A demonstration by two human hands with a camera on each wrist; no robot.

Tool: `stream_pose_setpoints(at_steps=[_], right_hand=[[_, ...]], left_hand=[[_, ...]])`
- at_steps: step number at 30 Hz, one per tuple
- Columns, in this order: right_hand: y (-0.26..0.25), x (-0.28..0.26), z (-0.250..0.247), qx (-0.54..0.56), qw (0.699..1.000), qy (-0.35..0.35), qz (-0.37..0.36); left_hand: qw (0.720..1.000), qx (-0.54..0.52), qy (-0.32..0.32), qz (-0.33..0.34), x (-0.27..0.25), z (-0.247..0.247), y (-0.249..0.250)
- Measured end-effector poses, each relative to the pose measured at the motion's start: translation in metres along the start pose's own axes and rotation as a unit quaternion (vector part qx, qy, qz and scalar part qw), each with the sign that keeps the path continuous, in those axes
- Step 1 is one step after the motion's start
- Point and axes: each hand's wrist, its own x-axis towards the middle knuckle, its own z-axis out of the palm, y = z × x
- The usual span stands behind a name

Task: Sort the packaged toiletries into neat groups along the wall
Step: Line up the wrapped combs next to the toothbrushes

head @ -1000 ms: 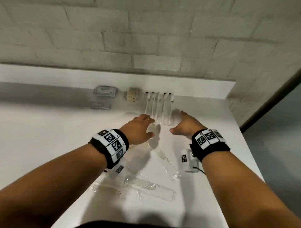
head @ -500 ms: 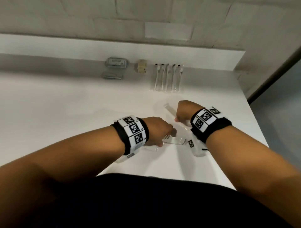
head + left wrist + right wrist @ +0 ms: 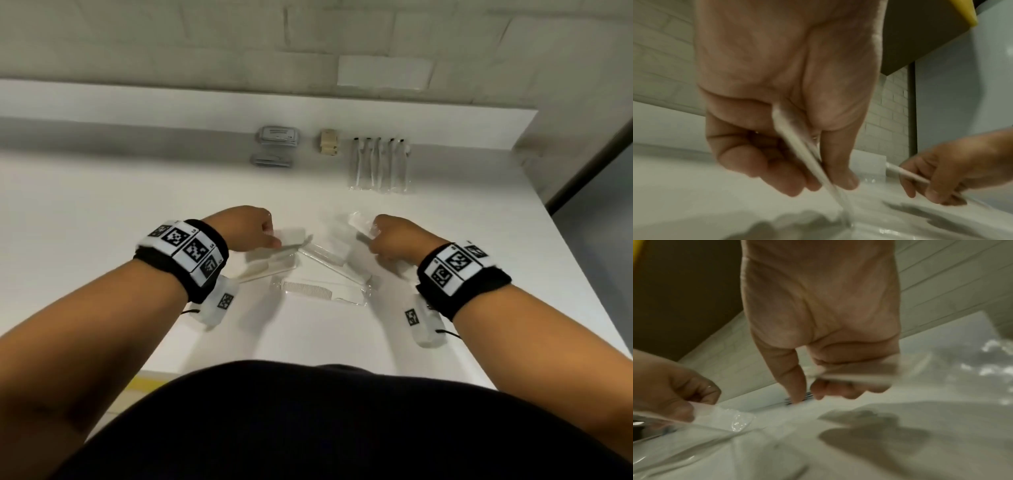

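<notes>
From the head camera, the left hand (image 3: 251,228) and right hand (image 3: 394,240), empty and spread a second earlier, each pinched a wrapped comb off the table (image 3: 102,222). One comb (image 3: 322,293) lay at 6 o'clock; the toothbrush row (image 3: 378,164) waited at 12.

Left wrist: fingers (image 3: 777,175) clamped a comb packet (image 3: 807,155).

Right wrist: fingers curled round its packet (image 3: 857,373). The comb group likely came next.

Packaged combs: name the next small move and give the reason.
Probably carry the two held packaged combs to the wall, beside the toothbrush row. Left hand and right hand each grip one; that row looks finished, while more combs lie loose.
</notes>
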Motion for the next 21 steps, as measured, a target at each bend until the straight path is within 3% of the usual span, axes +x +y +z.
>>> stream_pose_setpoints(at_steps=[2, 6, 12, 17, 21], right_hand=[[-0.021, -0.001, 0.014, -0.037, 0.999, -0.021, -0.016], [-0.052, 0.003, 0.032, -0.148, 0.987, -0.064, 0.010], [-0.067, -0.001, 0.040, -0.146, 0.987, -0.069, 0.019], [-0.063, -0.007, 0.040, -0.121, 0.991, -0.043, 0.047], [-0.067, -0.015, 0.038, -0.125, 0.987, -0.068, 0.072]], left_hand=[[1.000, 0.001, -0.023, -0.003, -0.003, 0.011, -0.008], [1.000, -0.005, -0.008, 0.002, -0.002, 0.034, -0.009], [0.998, 0.054, -0.031, 0.003, -0.001, 0.038, -0.010], [0.999, 0.030, -0.039, 0.010, -0.002, 0.041, -0.015], [0.999, 0.017, -0.028, 0.015, -0.005, 0.045, -0.018]])
